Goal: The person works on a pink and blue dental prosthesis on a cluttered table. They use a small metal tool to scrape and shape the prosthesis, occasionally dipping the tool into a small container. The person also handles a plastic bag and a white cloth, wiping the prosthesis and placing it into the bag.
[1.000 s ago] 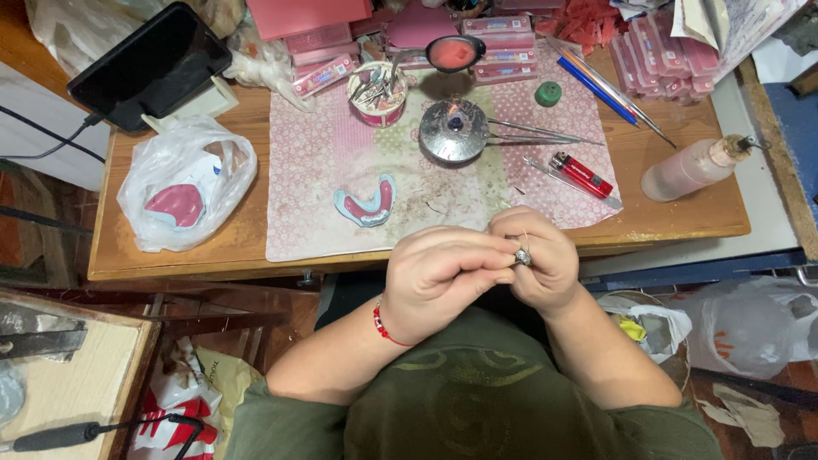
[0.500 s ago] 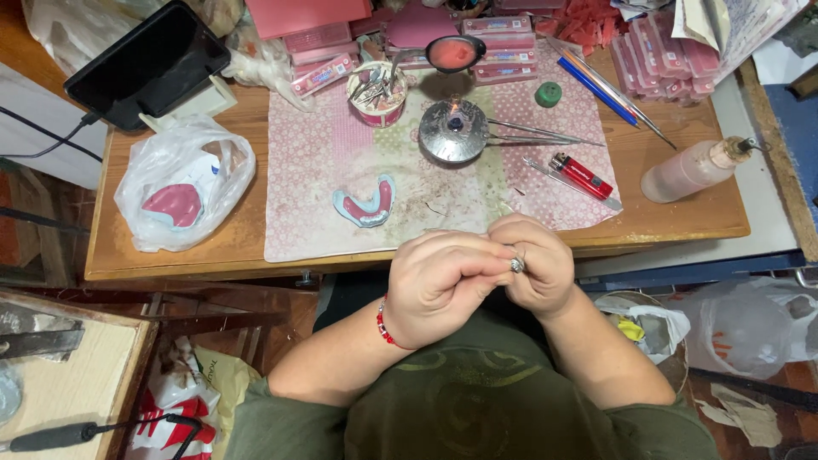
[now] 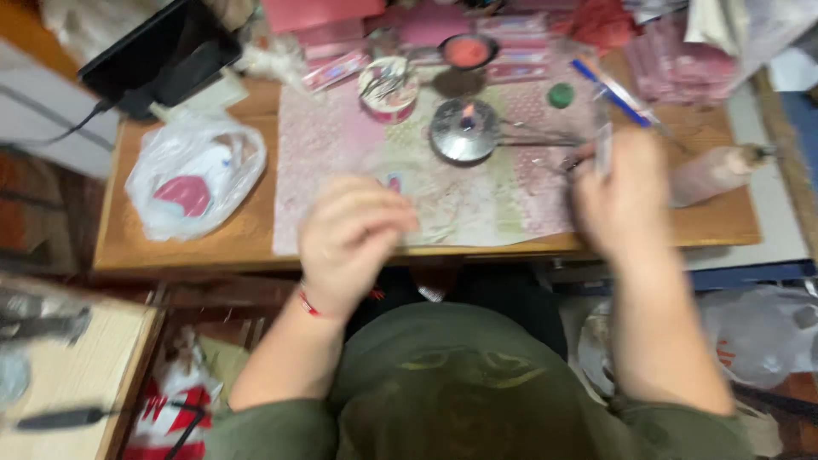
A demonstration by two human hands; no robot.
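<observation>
Left hand [image 3: 354,238] raised at about seven o'clock from frame centre, fingers curled loosely inward, back of hand up, a thin red band round the wrist. Right hand [image 3: 622,200] out at about three o'clock, well apart from the left, fingers bent and blurred. Both forearms bare, angled in from five and seven o'clock. Grip of either hand impossible to tell.

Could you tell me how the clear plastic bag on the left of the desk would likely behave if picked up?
The plastic bag looks thin and crumpled, so probably floppy and light. The pink and white contents would likely shift and sag inside. Its glossy film may be somewhat slippery.
</observation>
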